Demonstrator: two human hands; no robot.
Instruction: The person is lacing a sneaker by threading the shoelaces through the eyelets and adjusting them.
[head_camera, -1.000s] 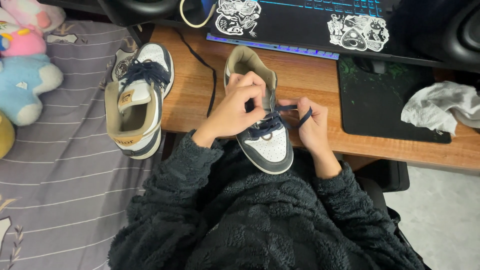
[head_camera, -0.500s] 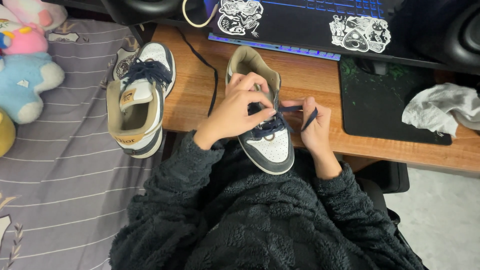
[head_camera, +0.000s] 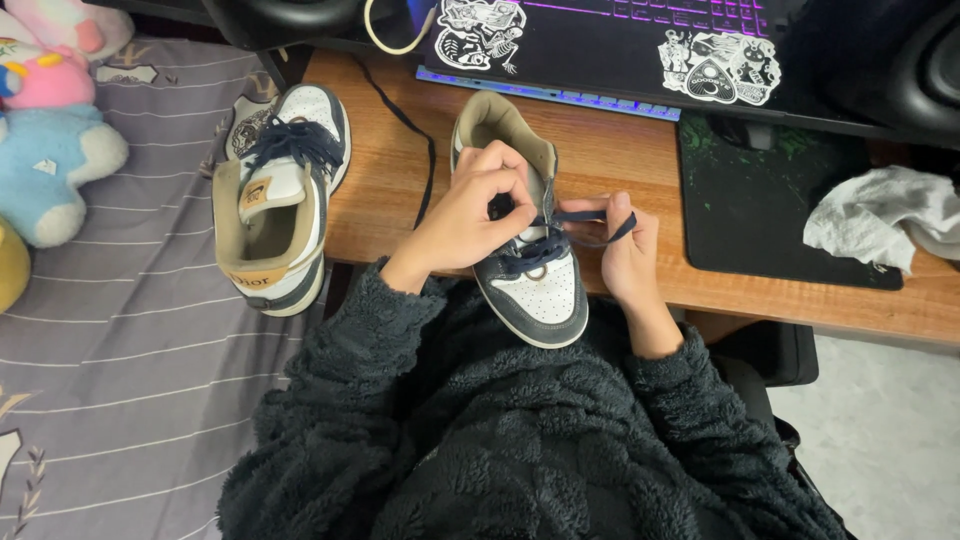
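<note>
Left hand (head_camera: 478, 205): fingers curled over the sneaker's tongue and eyelets, pinching the lace there
Right hand (head_camera: 622, 245): closed on the navy lace (head_camera: 590, 218), pulling it sideways
Sneaker (head_camera: 525, 270): on the wooden desk (head_camera: 620, 160) edge, toe toward the person
Second sneaker (head_camera: 278, 205): left, overhanging the desk's corner, laced

Both hands (head_camera: 545, 225) on a dark lace (head_camera: 590, 217) over a sneaker (head_camera: 530, 285).
</note>
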